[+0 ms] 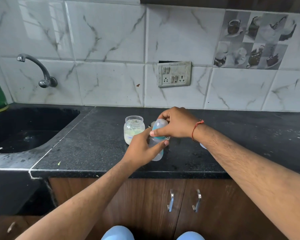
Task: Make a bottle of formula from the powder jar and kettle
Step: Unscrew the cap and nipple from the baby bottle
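At frame centre I have the baby bottle [157,146] over the black tabletop [93,144]: my left hand [142,149] curls round its body, my right hand [176,125] grips its cap end. The open powder jar [133,128] stands just left.

1. The powder jar [134,129] bears a few small blue letters low on its front, beside the left hand [142,148]; they are too blurred and partly covered to read as a word.
2. The switch plate [174,74] on the wall shows switches and sockets, with no lettering that can be read.
3. The bottle [157,141] shows no readable marks.
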